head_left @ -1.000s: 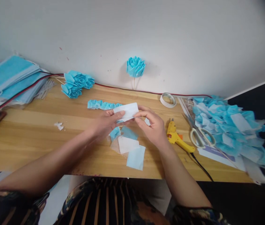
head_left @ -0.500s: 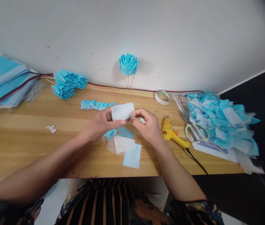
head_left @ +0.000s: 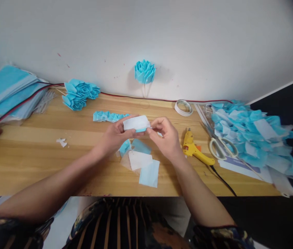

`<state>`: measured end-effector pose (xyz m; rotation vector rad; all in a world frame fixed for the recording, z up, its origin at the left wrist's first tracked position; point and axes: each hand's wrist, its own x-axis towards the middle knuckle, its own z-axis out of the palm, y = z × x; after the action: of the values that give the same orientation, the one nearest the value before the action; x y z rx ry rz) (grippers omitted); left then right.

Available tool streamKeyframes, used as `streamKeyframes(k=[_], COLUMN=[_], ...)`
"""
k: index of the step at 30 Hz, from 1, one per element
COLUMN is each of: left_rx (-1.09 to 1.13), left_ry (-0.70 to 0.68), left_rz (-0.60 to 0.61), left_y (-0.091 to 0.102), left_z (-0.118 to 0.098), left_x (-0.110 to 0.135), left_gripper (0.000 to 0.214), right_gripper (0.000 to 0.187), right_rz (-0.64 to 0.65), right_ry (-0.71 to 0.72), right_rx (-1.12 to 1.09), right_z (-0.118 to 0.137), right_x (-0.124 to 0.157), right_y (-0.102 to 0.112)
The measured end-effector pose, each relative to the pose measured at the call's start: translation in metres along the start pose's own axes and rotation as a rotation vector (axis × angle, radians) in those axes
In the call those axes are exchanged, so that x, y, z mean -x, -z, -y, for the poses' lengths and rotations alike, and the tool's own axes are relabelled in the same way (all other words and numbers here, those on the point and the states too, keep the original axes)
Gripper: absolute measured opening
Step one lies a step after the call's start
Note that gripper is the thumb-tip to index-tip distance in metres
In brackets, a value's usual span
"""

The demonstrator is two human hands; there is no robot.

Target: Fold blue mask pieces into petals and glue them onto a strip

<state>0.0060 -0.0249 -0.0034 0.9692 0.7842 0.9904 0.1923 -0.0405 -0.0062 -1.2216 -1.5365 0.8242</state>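
Between my two hands is a small piece of fabric (head_left: 135, 122), white on the face toward me, with a blue strip folded up along its lower edge. My left hand (head_left: 116, 134) grips its left part, thumb in front and fingers behind. My right hand (head_left: 166, 136) pinches the lower right corner between thumb and fingertips. Below the hands lie loose cut pieces, among them a white piece (head_left: 140, 160) and a pale blue piece (head_left: 149, 174). Just behind my left hand runs a row of folded blue pieces (head_left: 107, 116).
A yellow glue gun (head_left: 194, 148), scissors (head_left: 221, 147) and a tape roll (head_left: 183, 108) lie to the right, beside a heap of blue pieces (head_left: 255, 135). A blue flower (head_left: 144, 72) leans on the wall. More flowers (head_left: 77, 93) and stacked masks (head_left: 6, 88) are left.
The lower edge of the held piece has been folded up, so a blue strip now shows there. The whole view has shifted slightly, with the table things appearing farther right.
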Motion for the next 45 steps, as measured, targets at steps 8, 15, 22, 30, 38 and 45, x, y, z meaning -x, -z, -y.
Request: streamKeyframes(k=[8, 15, 22, 30, 38, 45], left_rx=[-0.053, -0.212, 0.024, 0.014, 0.063, -0.061], left_ry=[-0.013, -0.062, -0.136, 0.010, 0.047, 0.083], left_rz=[-0.027, -0.064, -0.074, 0.053, 0.019, 0.108], left_y=[0.000, 0.002, 0.002, 0.005, 0.004, 0.008], left_z=[-0.001, -0.001, -0.006, 0.006, 0.003, 0.004], left_x=[0.001, 0.001, 0.003, 0.000, 0.001, 0.001], left_gripper=[0.058, 0.058, 0.086, 0.032, 0.028, 0.029], right_gripper=[0.057, 0.053, 0.050, 0.049, 0.048, 0.044], right_rz=[0.142, 0.174, 0.042, 0.002, 0.150, 0.119], right_ry=[-0.066, -0.069, -0.037, 0.080, -0.081, -0.113], right_rx=[-0.240, -0.160, -0.222, -0.187, -0.371, -0.390], right_z=[-0.001, -0.003, 0.001, -0.002, -0.005, -0.002], right_x=[-0.004, 0.000, -0.001, 0.005, 0.002, 0.000], right_y=[0.007, 0.001, 0.001, -0.005, -0.001, 0.001])
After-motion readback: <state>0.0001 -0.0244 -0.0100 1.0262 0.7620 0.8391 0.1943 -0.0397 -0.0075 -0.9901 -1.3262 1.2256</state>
